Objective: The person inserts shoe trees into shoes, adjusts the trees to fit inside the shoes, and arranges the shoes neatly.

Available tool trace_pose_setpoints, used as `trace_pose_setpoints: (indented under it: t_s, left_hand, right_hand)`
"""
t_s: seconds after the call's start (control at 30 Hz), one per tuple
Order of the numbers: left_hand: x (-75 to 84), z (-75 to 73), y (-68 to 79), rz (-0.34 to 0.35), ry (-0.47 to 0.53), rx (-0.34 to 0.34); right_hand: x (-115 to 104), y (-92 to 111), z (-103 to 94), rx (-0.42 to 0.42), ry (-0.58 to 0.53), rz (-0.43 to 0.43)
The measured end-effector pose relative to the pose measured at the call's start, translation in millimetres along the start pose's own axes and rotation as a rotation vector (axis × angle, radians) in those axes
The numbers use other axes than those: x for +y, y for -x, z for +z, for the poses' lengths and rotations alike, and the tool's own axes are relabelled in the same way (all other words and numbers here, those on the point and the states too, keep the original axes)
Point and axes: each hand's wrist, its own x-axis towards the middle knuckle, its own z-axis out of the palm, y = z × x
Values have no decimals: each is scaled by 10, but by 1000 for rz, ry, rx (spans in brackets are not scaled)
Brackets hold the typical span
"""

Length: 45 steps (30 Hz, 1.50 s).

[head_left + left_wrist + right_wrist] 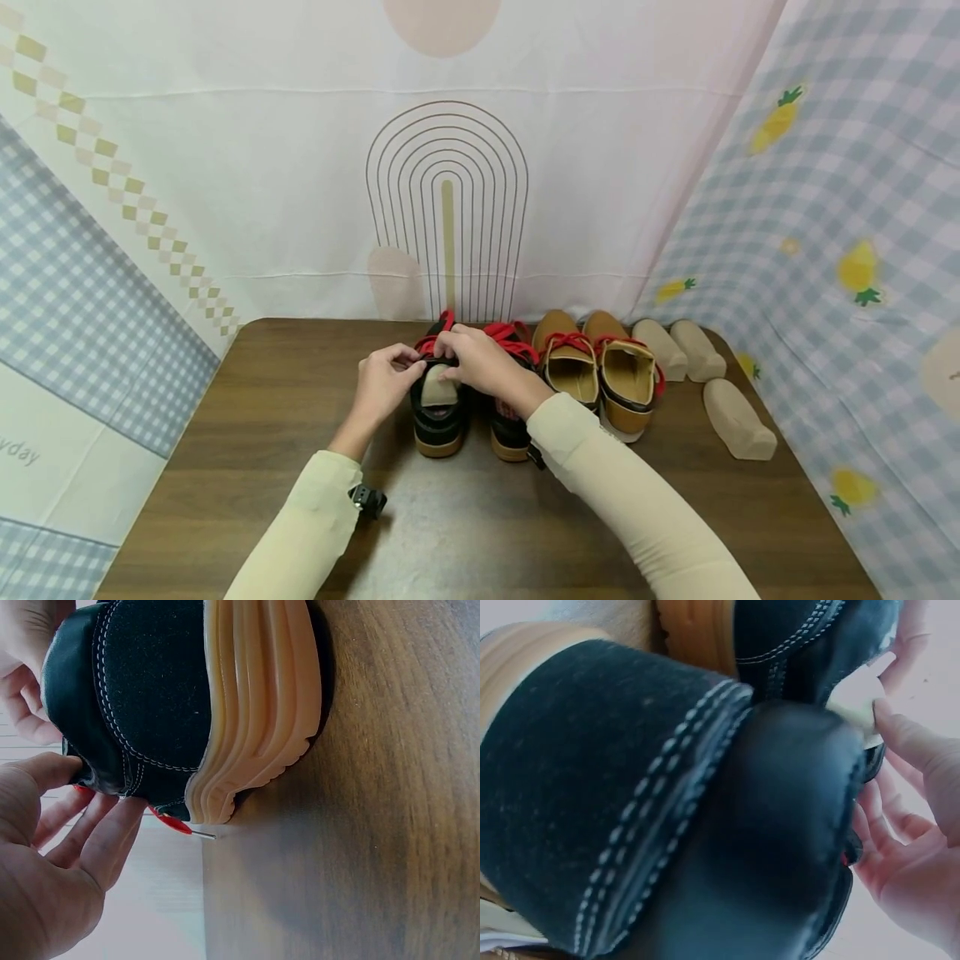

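Observation:
A black shoe (438,440) with red laces and a tan sole stands on the table, heel towards me. In its opening sits a beige shoe insert (438,390). My left hand (386,382) pinches the shoe's upper edge on the left, with the thumb on one side and fingers on the other in the left wrist view. The right hand (483,360) is over the laced front. Its thumb (907,739) lies on the insert; its other fingers bend beside the shoe's front, their tips partly hidden. A second black shoe (510,435) stands just right, partly behind my right forearm.
Two tan shoes with red laces, the left one (572,377) and the right one (628,379), stand further right. Beyond them lie three loose beige inserts (660,346). The wooden table (270,425) meets a cloth-covered wall (300,183) at the back.

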Motion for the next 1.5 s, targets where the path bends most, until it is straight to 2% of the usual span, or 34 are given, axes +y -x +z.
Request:
trace_pose_setpoints:
  t_s: [0.53, 0.8, 1.1, 1.2, 1.5]
  left_hand:
    - [-7, 2, -2, 1, -7, 6]
    - [-2, -8, 7, -1, -19, 10]
    - [2, -7, -6, 4, -25, 3]
    - [2, -4, -7, 4, -32, 2]
    - [-3, 8, -3, 5, -34, 9]
  right_hand:
    - [-27, -16, 128, 56, 136, -2]
    - [-52, -46, 167, 88, 207, -56]
    - [6, -51, 196, 114, 192, -123]
    - [11, -50, 190, 121, 210, -120]
    - [-71, -46, 225, 129, 340, -43]
